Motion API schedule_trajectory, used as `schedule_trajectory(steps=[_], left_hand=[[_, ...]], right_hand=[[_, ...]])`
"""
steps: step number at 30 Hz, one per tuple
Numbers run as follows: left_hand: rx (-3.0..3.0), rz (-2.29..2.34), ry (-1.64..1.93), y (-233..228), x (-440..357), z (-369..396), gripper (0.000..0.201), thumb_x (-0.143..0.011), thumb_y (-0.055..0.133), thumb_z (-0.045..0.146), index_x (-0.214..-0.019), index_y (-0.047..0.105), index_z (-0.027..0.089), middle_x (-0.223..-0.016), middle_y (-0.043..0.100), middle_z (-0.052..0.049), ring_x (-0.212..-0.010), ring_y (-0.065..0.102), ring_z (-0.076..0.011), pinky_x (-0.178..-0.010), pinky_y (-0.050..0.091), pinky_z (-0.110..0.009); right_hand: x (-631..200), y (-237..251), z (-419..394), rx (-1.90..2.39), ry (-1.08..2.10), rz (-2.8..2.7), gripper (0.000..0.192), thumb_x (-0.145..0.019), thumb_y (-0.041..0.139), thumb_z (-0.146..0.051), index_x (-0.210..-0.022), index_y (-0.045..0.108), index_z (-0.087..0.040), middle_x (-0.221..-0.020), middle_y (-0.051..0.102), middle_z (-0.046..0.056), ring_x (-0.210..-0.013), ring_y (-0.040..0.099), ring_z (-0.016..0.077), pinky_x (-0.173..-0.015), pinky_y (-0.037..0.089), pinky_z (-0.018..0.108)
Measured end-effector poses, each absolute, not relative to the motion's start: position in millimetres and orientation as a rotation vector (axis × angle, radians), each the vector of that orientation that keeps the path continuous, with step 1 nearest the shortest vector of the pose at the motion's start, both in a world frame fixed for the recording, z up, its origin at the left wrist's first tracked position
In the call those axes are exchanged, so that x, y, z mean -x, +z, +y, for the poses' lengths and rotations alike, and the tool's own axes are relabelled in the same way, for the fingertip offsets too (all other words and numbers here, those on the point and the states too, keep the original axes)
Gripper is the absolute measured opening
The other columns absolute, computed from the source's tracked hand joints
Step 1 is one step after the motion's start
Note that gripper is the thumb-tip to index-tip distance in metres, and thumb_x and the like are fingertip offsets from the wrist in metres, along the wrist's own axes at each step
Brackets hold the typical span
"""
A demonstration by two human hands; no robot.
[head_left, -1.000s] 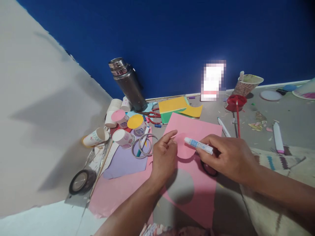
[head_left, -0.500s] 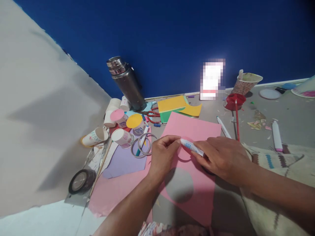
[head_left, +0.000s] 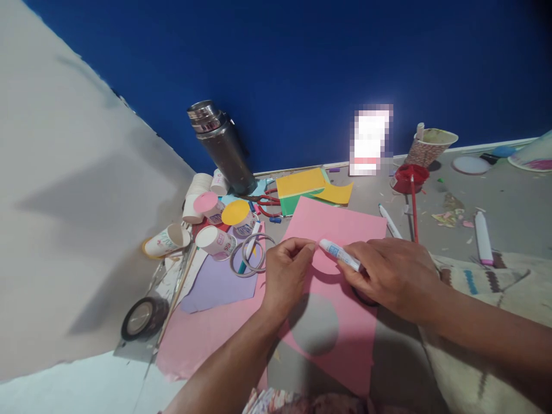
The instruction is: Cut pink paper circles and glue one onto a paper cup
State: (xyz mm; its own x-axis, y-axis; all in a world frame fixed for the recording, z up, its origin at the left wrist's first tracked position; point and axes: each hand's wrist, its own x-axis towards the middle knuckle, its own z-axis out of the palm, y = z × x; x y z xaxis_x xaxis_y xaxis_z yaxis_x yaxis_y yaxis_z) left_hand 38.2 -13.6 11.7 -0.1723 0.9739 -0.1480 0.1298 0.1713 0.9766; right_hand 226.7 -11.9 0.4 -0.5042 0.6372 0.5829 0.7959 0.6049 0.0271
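Note:
My left hand (head_left: 290, 270) pinches the edge of a pink paper circle (head_left: 324, 265) between thumb and fingers. The circle is held over a pink paper sheet (head_left: 351, 339) with a round hole cut in it. In my right hand (head_left: 390, 276) is a white glue tube (head_left: 340, 256) with blue print, its tip pointing left at the circle, close to my left fingertips. Whether the tip touches the paper I cannot tell. A dark curved edge shows beneath my right hand, mostly hidden.
Paper cups (head_left: 215, 241), two grey rings (head_left: 253, 253) and purple paper (head_left: 219, 282) lie to the left. A steel flask (head_left: 224, 149) stands by the blue wall. Yellow paper (head_left: 302, 184), a red brush (head_left: 414, 213), a white marker (head_left: 483, 238) and patterned cloth (head_left: 474, 322) surround the sheet.
The glue tube and my right hand have shifted slightly right, opening a small gap from my left fingertips. The paper circle has tilted a little. My left hand has barely moved.

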Motion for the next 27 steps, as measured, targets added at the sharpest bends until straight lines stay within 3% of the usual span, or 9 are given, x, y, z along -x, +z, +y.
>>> schedule_trajectory(steps=[5, 9, 15, 27], left_hand=[[-0.984, 1.396, 1.161, 9.1, -37.1, -14.4, 0.012, -0.078, 0.07, 0.028, -0.08, 0.072, 0.017, -0.073, 0.065, 0.001, -0.067, 0.057, -0.012, -0.067, 0.045, -0.024], [-0.88, 1.294, 1.154, 7.8, -35.8, -12.8, 0.022, -0.079, 0.07, 0.037, -0.086, 0.075, 0.016, -0.083, 0.071, -0.004, -0.078, 0.065, -0.0166, -0.077, 0.05, -0.029], [-1.103, 1.435, 1.094, 8.8, -33.2, -9.7, 0.019, -0.078, 0.07, 0.032, -0.069, 0.072, 0.016, -0.061, 0.058, 0.002, -0.061, 0.05, -0.0116, -0.063, 0.04, -0.024], [-1.237, 1.544, 1.037, 11.4, -34.4, -11.7, 0.019, -0.081, 0.064, 0.03, -0.068, 0.07, 0.016, -0.062, 0.06, 0.001, -0.059, 0.047, -0.0121, -0.061, 0.039, -0.026]], right_hand=[[-227.0, 0.6, -12.7, 1.135, -0.338, -2.332, 0.029, -0.099, 0.056, -0.034, -0.078, 0.067, -0.018, -0.053, 0.064, 0.001, -0.052, 0.061, 0.0185, -0.057, 0.024, 0.033], [-226.8, 0.3, -12.6, 1.066, -0.375, -2.372, 0.023, -0.098, 0.056, -0.031, -0.084, 0.067, -0.018, -0.054, 0.063, 0.0, -0.052, 0.06, 0.0198, -0.057, 0.027, 0.034], [-224.5, 4.6, -14.9, 0.941, -0.395, -2.409, 0.019, -0.098, 0.055, -0.028, -0.092, 0.068, -0.015, -0.057, 0.063, 0.001, -0.053, 0.06, 0.0218, -0.058, 0.029, 0.035], [-227.0, -1.8, -11.7, 1.09, -0.385, -2.362, 0.023, -0.096, 0.058, -0.032, -0.08, 0.067, -0.018, -0.053, 0.063, 0.0, -0.05, 0.06, 0.0195, -0.056, 0.025, 0.033]])
